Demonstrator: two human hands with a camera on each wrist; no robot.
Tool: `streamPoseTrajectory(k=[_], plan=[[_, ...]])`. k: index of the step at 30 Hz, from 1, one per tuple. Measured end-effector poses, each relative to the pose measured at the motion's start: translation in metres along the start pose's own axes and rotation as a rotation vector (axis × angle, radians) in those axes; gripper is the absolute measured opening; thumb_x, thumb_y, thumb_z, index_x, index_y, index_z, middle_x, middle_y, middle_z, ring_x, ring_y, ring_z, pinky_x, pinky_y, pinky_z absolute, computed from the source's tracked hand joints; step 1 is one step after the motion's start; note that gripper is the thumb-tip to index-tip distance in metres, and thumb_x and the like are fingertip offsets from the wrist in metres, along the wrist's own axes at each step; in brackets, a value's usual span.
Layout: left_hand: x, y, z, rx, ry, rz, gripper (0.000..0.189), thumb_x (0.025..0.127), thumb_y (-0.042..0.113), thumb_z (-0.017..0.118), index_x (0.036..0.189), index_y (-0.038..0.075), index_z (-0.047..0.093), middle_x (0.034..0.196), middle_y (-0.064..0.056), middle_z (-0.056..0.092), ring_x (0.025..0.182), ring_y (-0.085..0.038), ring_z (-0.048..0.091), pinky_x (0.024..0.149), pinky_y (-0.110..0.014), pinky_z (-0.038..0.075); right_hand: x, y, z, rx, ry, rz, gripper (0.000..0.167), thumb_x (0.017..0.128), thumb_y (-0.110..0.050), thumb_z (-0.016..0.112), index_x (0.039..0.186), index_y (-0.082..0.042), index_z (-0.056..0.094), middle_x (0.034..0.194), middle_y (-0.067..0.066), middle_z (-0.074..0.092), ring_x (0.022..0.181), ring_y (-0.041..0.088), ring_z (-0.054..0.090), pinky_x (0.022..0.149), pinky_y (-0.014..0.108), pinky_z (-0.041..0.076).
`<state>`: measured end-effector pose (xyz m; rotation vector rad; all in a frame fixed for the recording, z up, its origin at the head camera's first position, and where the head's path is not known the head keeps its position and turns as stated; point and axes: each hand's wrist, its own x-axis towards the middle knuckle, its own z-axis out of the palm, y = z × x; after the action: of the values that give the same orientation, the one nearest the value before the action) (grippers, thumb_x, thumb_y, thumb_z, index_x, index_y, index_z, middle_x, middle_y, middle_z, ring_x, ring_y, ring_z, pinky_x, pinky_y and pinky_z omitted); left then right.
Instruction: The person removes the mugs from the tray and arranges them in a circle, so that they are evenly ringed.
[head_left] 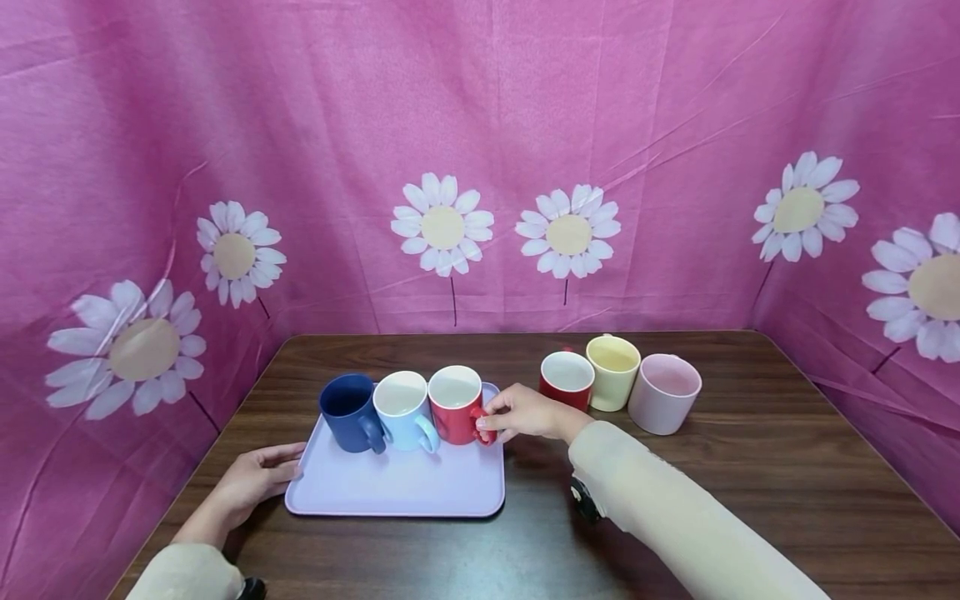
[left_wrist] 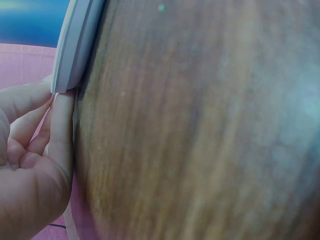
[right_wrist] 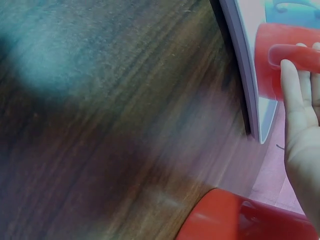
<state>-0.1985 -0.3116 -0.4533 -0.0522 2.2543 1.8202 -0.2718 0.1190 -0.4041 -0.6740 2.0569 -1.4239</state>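
At the far right corner of the tray [head_left: 397, 487], the right hand [head_left: 528, 411] pinches a red mug [head_left: 454, 417] by its handle [right_wrist: 295, 57]; the left hand [head_left: 255, 483] grips the left edge, fingers bent. A light-blue mug [head_left: 405, 427] and navy mug [head_left: 348, 427] line the far edge; three more mugs [head_left: 613, 385] stand rightward on the table [head_left: 810, 467].
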Motion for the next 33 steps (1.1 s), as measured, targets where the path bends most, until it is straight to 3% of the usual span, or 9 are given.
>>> streamPoseTrajectory(k=[6,13,33], plan=[[0.0,0.002,0.002,-0.002,0.011,-0.014,0.055,0.09,0.001,0.061,0.134,-0.02,0.036,0.116,-0.019,0.062,0.091,-0.008,0.061,0.08,-0.027,0.053,-0.002,-0.002,-0.003,0.069,-0.031,0.036,0.023,0.088,-0.002,0.066,0.104,0.015,0.066,0.088,0.015,0.07,0.081,0.019,0.065,0.076,0.039,0.056],[0.0,0.002,0.003,0.008,0.019,-0.014,0.056,0.089,0.001,0.062,0.134,-0.02,0.036,0.118,-0.023,0.06,0.091,-0.009,0.061,0.08,-0.028,0.053,-0.005,-0.001,-0.005,0.099,-0.075,0.057,0.024,0.086,-0.001,0.068,0.104,0.016,0.066,0.087,0.018,0.07,0.081,0.021,0.066,0.076,0.041,0.056],[0.0,0.003,0.002,0.008,0.022,-0.019,0.056,0.089,0.001,0.062,0.134,-0.02,0.036,0.12,-0.025,0.059,0.092,-0.009,0.061,0.081,-0.029,0.053,-0.032,0.002,-0.023,-0.026,-0.158,-0.035,0.02,0.087,-0.003,0.067,0.101,0.012,0.069,0.087,0.015,0.07,0.079,0.019,0.067,0.074,0.039,0.056]])
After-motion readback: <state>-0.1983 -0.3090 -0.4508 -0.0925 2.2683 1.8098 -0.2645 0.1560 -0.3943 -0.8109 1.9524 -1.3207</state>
